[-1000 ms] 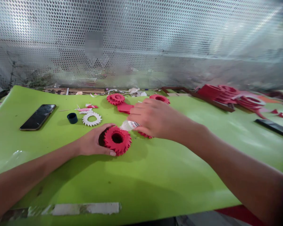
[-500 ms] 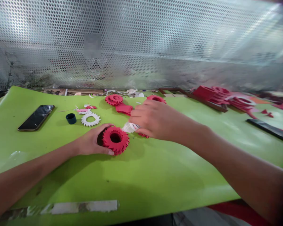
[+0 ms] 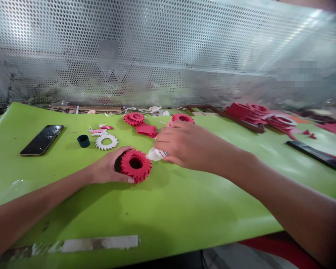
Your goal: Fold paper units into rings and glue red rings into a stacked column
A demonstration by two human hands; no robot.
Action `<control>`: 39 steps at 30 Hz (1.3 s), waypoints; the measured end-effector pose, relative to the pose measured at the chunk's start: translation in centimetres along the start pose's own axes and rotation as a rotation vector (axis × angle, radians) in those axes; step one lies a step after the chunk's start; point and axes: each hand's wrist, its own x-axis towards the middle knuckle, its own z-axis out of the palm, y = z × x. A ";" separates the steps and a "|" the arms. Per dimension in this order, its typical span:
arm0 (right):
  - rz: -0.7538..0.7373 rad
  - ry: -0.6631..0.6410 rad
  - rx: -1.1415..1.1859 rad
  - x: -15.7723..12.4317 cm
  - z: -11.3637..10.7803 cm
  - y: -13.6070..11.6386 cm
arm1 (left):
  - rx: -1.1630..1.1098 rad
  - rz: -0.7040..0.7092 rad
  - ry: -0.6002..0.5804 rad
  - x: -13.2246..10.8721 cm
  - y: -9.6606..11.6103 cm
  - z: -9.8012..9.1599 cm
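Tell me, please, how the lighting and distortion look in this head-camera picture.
In the head view, glare whitens the perforated screen, the green table curves at its edges, the right hand casts a soft shadow on it, and the far red pieces look blurred.

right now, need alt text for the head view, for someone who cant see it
Two bare hands work over a bright green table: the left hand grips a red pleated paper rosette, and the right hand pinches a small white tube. A phone, white paper ring and red paper pieces lie beyond.
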 end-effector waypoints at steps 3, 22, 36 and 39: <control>-0.007 0.010 -0.004 -0.2 -0.1 -0.2 | 0.006 -0.003 -0.004 0.0 0.0 -0.1; -0.099 0.116 -0.043 -0.3 -0.8 -2.1 | 0.046 0.042 0.008 0.1 -0.2 -0.1; -0.137 0.134 0.012 1.5 -0.7 -2.4 | 0.016 0.004 0.002 0.2 0.2 0.0; -0.148 0.160 0.030 1.9 -0.6 -2.3 | 0.018 -0.015 0.007 0.2 0.0 0.0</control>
